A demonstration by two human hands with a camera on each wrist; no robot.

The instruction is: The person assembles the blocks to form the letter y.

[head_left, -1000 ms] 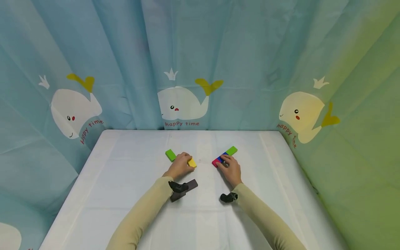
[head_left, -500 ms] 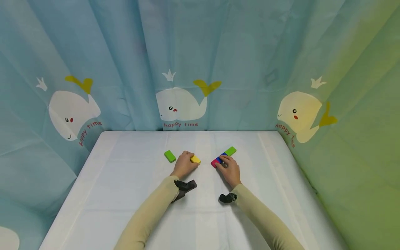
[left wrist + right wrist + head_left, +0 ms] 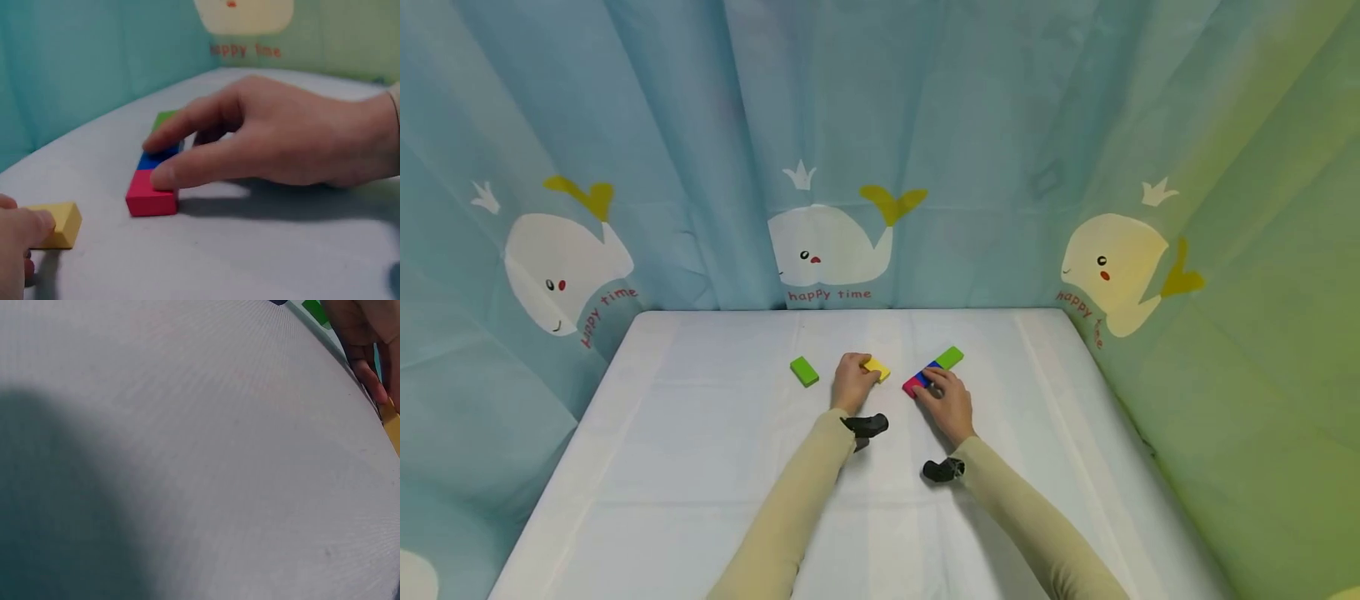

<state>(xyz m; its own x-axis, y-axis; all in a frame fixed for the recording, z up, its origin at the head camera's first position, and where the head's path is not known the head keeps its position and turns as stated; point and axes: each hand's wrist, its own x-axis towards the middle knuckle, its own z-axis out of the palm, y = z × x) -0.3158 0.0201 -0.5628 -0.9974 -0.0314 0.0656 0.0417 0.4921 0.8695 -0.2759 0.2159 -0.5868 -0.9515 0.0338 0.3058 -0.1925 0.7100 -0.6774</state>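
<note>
My left hand (image 3: 852,382) pinches a yellow block (image 3: 877,369) between thumb and fingers, just left of a slanted row of blocks. That row joins a red block (image 3: 152,195), a blue block (image 3: 159,160) and a green block (image 3: 951,357) end to end. The fingers of my right hand (image 3: 949,407) rest on it: thumb on the red block, index finger on the blue one. In the left wrist view, a gap separates the yellow block (image 3: 59,224) from the red one. The right wrist view shows mostly tabletop, with the left hand (image 3: 369,337) at its corner.
Another green block (image 3: 804,372) lies alone, left of my left hand. A dark block (image 3: 861,445) shows partly beneath the left wrist camera (image 3: 867,426). The white table (image 3: 647,467) meets a whale-printed curtain (image 3: 831,246) at its back edge.
My left hand has carried the yellow block right and away from me, off the lone green block and closer to the row. My right hand has stayed on the row.
</note>
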